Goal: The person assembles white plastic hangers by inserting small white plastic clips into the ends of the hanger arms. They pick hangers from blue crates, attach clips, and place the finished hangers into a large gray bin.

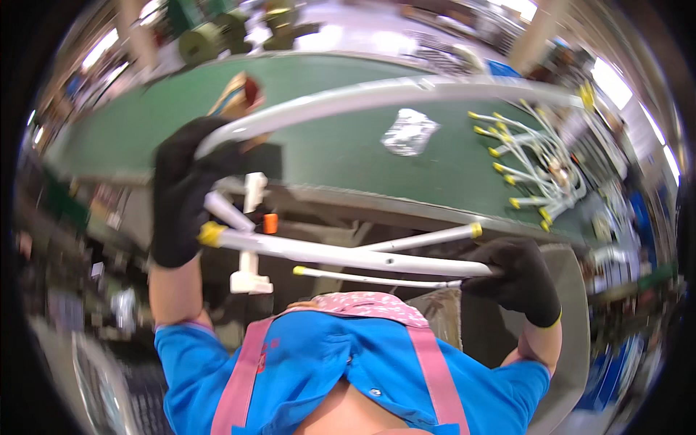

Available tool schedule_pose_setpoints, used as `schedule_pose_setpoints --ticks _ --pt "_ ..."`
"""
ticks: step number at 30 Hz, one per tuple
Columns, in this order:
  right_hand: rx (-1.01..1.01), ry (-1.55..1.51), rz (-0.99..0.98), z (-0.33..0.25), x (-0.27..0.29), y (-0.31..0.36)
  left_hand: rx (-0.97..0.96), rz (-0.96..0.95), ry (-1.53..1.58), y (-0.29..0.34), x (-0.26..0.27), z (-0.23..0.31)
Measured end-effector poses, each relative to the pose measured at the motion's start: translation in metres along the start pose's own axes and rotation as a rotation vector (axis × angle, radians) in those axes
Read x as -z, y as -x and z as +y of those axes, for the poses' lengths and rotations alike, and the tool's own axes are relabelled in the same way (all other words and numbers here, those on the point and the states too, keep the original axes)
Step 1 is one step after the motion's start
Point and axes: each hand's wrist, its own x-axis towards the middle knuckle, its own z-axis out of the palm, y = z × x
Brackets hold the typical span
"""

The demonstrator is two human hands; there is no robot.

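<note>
Both my hands wear black gloves. My left hand (185,188) is closed round the near end of a long curved white tube (348,96), which arches over the green table to a yellow end at the far right. My right hand (515,275) grips the right end of a white tube (348,254) with small holes, lying across in front of my body. Its yellow-tipped left end is beside my left wrist. A thinner white tube (377,278) also runs into my right hand. Behind them a shorter yellow-tipped tube (428,238) slants; where it joins is hidden.
On the green table (319,159) lie a crumpled clear plastic bag (410,132) and a pile of yellow-tipped white tubes (540,163). A striped tan and red item (243,94), blurred, is beyond my left hand. A grey bin (576,312) stands at my right, a white fixture (250,279) below the table edge.
</note>
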Motion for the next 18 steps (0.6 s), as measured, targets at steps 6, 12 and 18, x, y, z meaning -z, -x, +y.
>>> schedule_pose_setpoints --ticks 6,12,18 --pt "-0.086 0.048 -0.247 -0.035 -0.062 -0.009 0.427 -0.216 0.276 0.067 0.058 0.024" --pt "0.025 -0.124 -0.357 -0.054 -0.117 -0.004 0.625 -0.057 0.097 0.141 0.112 0.028" --pt "0.138 -0.088 -0.487 -0.059 -0.146 0.0 0.612 0.041 0.085 0.201 0.144 0.046"
